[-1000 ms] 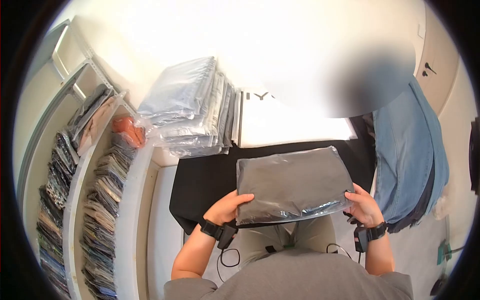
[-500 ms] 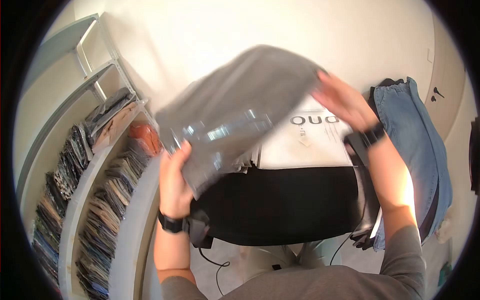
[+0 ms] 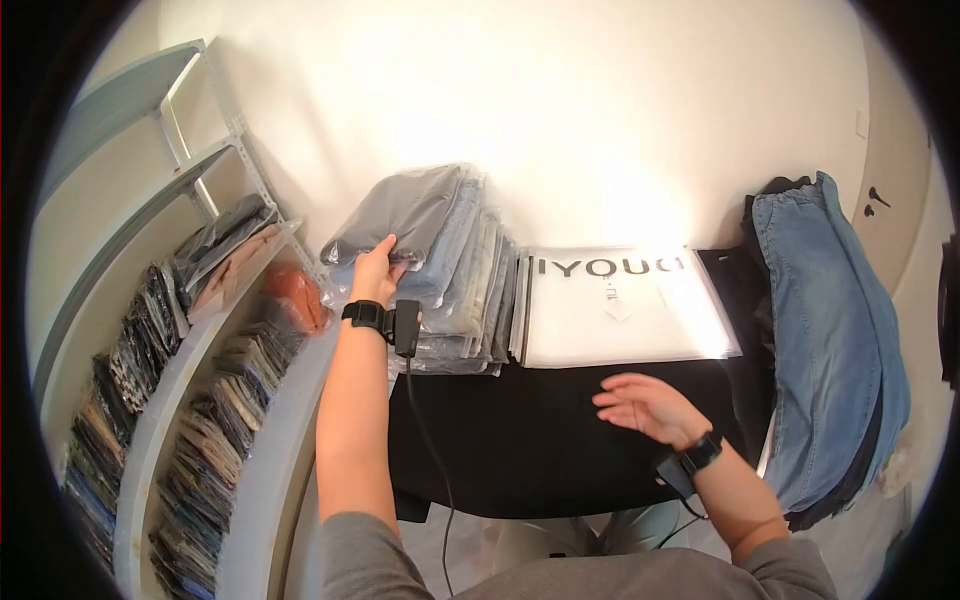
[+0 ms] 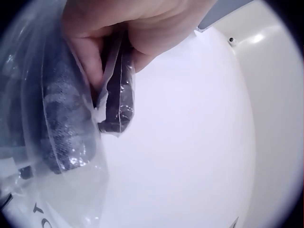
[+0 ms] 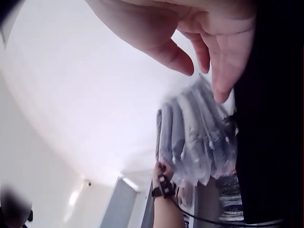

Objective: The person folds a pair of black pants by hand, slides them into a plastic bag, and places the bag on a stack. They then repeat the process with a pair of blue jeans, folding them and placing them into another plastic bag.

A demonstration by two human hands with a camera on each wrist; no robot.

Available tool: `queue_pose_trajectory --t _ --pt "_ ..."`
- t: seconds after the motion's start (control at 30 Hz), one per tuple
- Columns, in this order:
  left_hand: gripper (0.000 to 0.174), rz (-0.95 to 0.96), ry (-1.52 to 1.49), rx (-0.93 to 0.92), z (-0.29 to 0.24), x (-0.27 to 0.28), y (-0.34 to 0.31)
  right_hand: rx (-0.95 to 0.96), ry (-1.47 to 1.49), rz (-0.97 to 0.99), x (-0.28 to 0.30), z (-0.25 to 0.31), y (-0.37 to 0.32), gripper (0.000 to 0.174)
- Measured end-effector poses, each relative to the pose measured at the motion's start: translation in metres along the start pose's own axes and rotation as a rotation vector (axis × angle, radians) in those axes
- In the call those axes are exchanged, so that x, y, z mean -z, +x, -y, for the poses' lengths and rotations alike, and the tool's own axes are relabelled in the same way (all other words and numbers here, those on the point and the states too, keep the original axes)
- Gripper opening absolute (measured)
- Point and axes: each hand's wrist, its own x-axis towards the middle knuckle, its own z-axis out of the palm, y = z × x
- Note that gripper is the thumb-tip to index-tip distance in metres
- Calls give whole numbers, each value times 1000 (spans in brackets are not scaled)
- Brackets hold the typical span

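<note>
One bagged garment [image 3: 412, 205] is pinched by left fingers [image 3: 384, 246] — right fingers [image 3: 616, 400] loosely spread.

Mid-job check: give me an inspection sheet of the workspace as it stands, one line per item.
Surface: black tabletop, with stacks along its back edge.
Job's things: grey bagged garment lies on top of the stack of bagged clothes.
Clutter: white printed bags lie flat beside the stack; orange bundle sits at the shelf end.
Hands: left hand pinches the edge of the grey garment's bag; right hand hovers open over the tabletop, holding nothing.
Cables: black cable hangs from the left wrist device past the table edge.
Surroundings: shelf unit on the left, packed with bagged clothes; jeans piled on the right; white wall behind.
</note>
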Motion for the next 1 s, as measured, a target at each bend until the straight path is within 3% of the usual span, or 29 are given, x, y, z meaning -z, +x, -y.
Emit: queue_pose_trajectory --t 0.13,0.17,0.23,0.33,0.43,0.47,0.53,0.6,0.73,0.8,0.87,1.0 --pt "28 53 -58 14 -4 -3 -9 -12 348 -181 68 -58 -8 19" --pt "28 52 -53 15 -6 -5 -13 108 294 -168 72 -63 -14 18" --pt "36 151 -157 19 -9 -11 -25 100 332 -128 74 -62 -19 19" --pt "50 155 -167 -41 -5 -11 -50 104 369 -73 76 -62 -20 19" --pt "56 -112 -43 -360 24 -22 -102 119 360 -56 77 -65 -20 20" --pt "56 -116 -41 -359 31 -26 -123 121 345 -59 77 -65 -20 20" --pt "50 -96 131 -566 51 -28 -159 119 343 -48 78 -64 -20 20" --pt "40 -29 141 -498 80 -29 -183 120 346 -48 78 -65 -19 20" --pt "34 179 237 -169 135 -43 -220 127 346 -31 83 -69 -17 21" --pt "28 267 288 -233 170 -48 -224 122 336 -63 82 -68 -20 23" --pt "25 335 346 -151 192 -54 -222 121 369 -32 83 -69 -20 23" --pt "18 464 461 236 200 -65 -225 117 407 -103 84 -73 -20 20"
